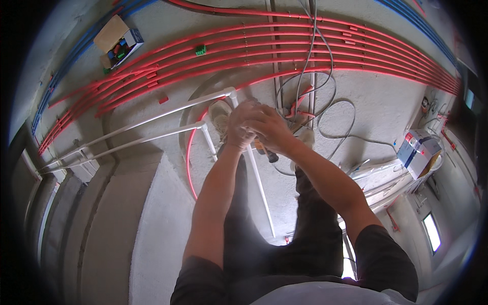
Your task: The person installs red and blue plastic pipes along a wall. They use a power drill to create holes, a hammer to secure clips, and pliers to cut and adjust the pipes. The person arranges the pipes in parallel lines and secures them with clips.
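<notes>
My left hand [240,127] and my right hand [270,129] meet in front of me, closed together around a white plastic pipe [262,190]. The fingers of my right hand lap over my left, hiding the stretch of pipe inside the grip. Above my hands, a white elbow fitting [231,93] joins this pipe to a long white pipe [168,115] running off to the left. A second white pipe [152,136] lies alongside, with its own elbow [200,125]. Just below my right hand shows an orange and black tool [265,151], partly covered.
Red conduits [244,43] curve across the floor ahead. Grey cable [331,132] loops on the right, near red-handled pliers-like tool [301,104]. An open box [118,43] lies far left; another box [418,152] stands right. A concrete ledge [114,203] rises at left.
</notes>
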`<control>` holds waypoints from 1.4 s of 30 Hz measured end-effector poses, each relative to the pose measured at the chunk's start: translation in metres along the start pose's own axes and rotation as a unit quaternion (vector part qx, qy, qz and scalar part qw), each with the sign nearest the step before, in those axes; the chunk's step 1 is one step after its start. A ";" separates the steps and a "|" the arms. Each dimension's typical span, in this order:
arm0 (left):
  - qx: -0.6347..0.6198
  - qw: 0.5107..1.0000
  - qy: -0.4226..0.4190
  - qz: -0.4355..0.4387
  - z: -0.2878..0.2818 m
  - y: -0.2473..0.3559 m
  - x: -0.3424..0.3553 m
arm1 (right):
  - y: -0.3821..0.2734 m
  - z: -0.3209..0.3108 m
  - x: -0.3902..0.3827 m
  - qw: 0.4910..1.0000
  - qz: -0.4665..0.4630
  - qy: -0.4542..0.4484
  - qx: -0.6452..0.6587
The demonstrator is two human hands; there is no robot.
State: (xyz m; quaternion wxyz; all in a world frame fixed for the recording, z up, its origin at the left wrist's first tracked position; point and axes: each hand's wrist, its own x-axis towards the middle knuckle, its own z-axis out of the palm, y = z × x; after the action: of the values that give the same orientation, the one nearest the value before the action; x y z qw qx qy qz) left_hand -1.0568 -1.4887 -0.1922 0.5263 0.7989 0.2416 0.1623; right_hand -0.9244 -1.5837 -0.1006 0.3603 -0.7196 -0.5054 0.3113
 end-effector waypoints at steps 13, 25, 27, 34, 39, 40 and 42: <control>-0.057 0.991 -0.015 -0.122 0.034 0.012 -0.008 | 0.050 -0.107 -0.027 0.887 0.350 0.168 0.249; 0.020 0.990 0.038 -0.138 0.050 0.032 -0.007 | 0.519 -0.185 -0.340 0.782 0.599 0.152 -0.079; -0.022 0.982 0.059 -0.177 0.049 0.038 -0.015 | 0.515 -0.175 -0.357 0.819 0.507 0.095 -0.250; -0.004 0.981 0.043 -0.191 0.024 0.029 -0.034 | 0.400 -0.097 -0.275 0.913 0.401 0.042 -0.058; -0.056 0.981 0.047 -0.179 -0.004 0.022 -0.033 | 0.264 -0.017 -0.069 0.944 0.323 0.019 0.064; -0.037 0.985 0.033 -0.163 -0.015 0.019 -0.033 | 0.192 0.001 0.004 0.947 0.320 0.003 -0.028; -0.016 0.994 -0.004 -0.112 -0.025 0.004 -0.025 | 0.170 0.058 0.100 0.981 0.194 -0.018 0.000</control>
State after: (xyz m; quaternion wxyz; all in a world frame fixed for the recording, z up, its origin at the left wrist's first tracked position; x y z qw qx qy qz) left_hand -1.0893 -1.4847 -0.1786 0.5547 0.7590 0.3252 0.1025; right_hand -0.8562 -1.5154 -0.2820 0.2835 -0.7981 -0.3630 0.3884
